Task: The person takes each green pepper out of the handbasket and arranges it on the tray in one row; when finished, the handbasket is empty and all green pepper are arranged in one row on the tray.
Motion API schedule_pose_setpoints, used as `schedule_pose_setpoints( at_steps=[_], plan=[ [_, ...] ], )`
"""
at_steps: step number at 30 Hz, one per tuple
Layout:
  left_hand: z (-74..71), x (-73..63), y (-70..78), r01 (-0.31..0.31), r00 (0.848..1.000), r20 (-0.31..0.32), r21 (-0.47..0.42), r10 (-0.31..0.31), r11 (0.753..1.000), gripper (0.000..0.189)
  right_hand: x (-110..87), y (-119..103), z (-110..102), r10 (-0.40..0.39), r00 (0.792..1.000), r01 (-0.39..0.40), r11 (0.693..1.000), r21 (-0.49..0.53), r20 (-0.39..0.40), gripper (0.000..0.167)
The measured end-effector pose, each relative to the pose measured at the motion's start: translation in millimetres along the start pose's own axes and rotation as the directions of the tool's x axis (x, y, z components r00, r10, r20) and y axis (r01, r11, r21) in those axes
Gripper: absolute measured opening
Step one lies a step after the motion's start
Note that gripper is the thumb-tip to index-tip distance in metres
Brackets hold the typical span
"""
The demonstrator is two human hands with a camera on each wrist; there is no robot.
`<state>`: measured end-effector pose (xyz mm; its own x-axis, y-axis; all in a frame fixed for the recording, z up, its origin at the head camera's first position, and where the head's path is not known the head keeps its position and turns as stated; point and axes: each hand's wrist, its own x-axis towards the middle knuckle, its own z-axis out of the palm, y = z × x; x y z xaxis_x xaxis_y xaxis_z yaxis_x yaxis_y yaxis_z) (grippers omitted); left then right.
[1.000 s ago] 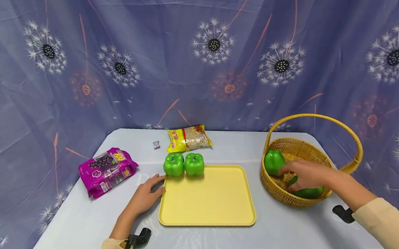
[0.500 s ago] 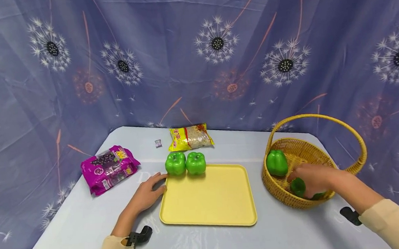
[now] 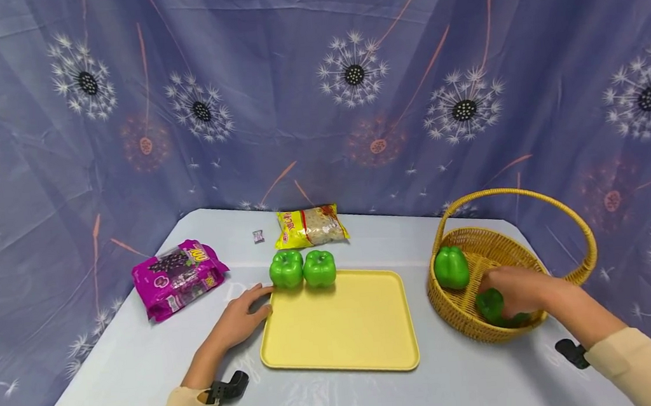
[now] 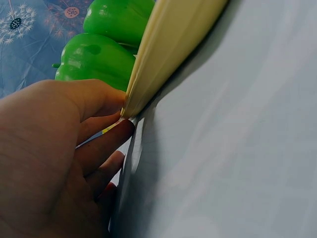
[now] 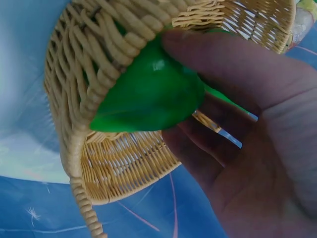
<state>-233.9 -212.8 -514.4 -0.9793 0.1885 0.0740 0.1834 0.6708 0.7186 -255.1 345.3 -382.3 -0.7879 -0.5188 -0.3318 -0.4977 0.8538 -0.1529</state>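
Observation:
My right hand (image 3: 518, 290) reaches into the wicker basket (image 3: 455, 320) and grips a green bell pepper (image 3: 490, 305). In the right wrist view the thumb lies along one side of this bell pepper (image 5: 153, 89), with fingers on the other. Another bell pepper (image 3: 451, 268) leans at the basket's left wall. My left hand (image 3: 239, 318) rests at the left edge of a yellow tray (image 3: 341, 329), thumb and forefinger touching it, as the left wrist view shows on the tray rim (image 4: 153, 64). Two more bell peppers (image 3: 287, 270) sit side by side at the tray's far left corner.
Behind the tray lies a yellow snack bag (image 3: 311, 226), with a tiny wrapped packet (image 3: 258, 236) to its left. A purple bag (image 3: 179, 278) is at the table's left. The basket's tall handle (image 3: 582, 227) arches over it. A patterned blue cloth (image 3: 295, 103) hangs behind.
My right hand has gone from loosely spread over the basket to gripping the bell pepper, whose end has turned toward the left. The left hand and tray have stayed put.

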Motion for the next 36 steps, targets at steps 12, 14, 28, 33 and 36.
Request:
schedule_pose_setpoints(
  at_steps=[12,14,28,33,36],
  plan=[
    [-1.1,-1.0,2.0,0.005,1.000,0.005,-0.009,-0.005,1.000,0.043,-3.7,-3,-6,0.030,0.998,-0.028,0.999,0.033,-0.062,0.054],
    [-0.8,-0.6,1.1,0.002,1.000,0.003,-0.011,-0.002,1.000,0.043,-2.0,-2,-8,0.016,0.995,-0.015,1.000,0.011,-0.099,0.058],
    [1.8,0.8,-0.7,0.009,1.000,-0.001,-0.012,-0.009,1.000,0.043,-10.4,-3,-26,0.052,0.973,-0.033,0.996,0.088,-0.224,0.062],
    [1.7,0.8,-0.9,0.006,1.000,0.000,-0.003,-0.006,1.000,0.043,-16.5,-8,-35,0.046,0.966,-0.016,0.993,0.118,-0.254,0.064],
    [0.3,1.2,-0.2,0.002,1.000,-0.004,-0.002,-0.002,1.000,0.043,-17.1,-14,-41,0.039,0.960,-0.007,0.993,0.115,-0.277,0.066]
  ],
)
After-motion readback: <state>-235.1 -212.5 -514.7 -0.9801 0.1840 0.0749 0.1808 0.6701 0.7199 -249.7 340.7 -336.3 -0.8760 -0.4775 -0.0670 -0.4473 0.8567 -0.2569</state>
